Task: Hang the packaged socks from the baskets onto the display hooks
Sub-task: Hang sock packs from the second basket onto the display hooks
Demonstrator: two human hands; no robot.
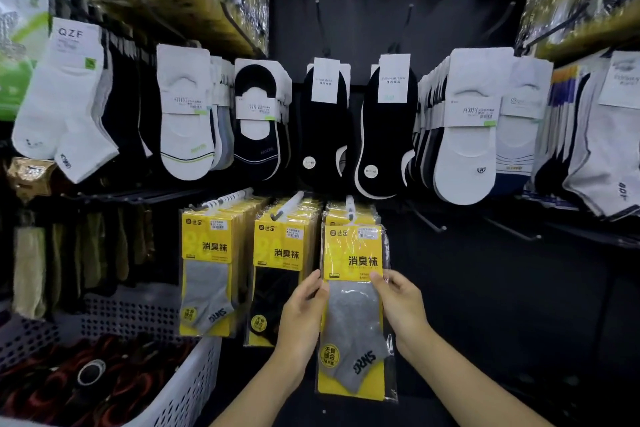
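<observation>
A yellow pack of grey socks [355, 308] hangs at the front of the third lower hook [349, 206]. My left hand [303, 312] pinches its left edge and my right hand [401, 305] pinches its right edge, both at mid height. More yellow packs sit behind it on the same hook. Two other stacks of yellow packs hang to the left, one with grey socks [207, 274] and one with black socks [280, 274]. A white perforated basket [187, 388] at the lower left holds dark red and black packaged items.
Above hang rows of white and black no-show socks [325, 121] and ankle socks [65, 104]. Bare hooks [427, 220] jut out to the right of the yellow packs against a dark panel. Olive socks [31, 267] hang at the far left.
</observation>
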